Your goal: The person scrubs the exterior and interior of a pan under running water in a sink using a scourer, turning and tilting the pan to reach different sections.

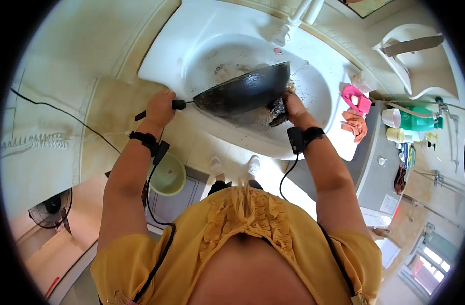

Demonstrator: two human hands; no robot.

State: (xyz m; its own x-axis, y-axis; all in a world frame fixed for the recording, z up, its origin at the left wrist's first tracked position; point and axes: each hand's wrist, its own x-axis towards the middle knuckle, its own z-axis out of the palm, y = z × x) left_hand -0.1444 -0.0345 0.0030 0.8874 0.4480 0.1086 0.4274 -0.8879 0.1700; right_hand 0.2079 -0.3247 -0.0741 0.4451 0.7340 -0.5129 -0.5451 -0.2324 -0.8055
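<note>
Over the white sink [164, 48], a black wok [245, 90] is tilted on its side, its dark outer surface facing me. My left hand [161, 108] is closed around the wok's black handle [179, 104] at the left. At the wok's right end, my right hand [294, 108] is closed on a dark, wet, crumpled thing [278, 110], perhaps a scrubbing cloth or pad; its exact kind is unclear. The wok's inside is hidden from me. Dark specks and brownish dirt are spread over the basin around it.
A white faucet [284, 34] reaches over the sink's back edge. On the right rim lie a pink soap dish [355, 100] and an orange-brown cloth [354, 126]. A pale green basin [170, 175] stands low at the left. Cups and bottles crowd the grey counter [372, 170] at the right.
</note>
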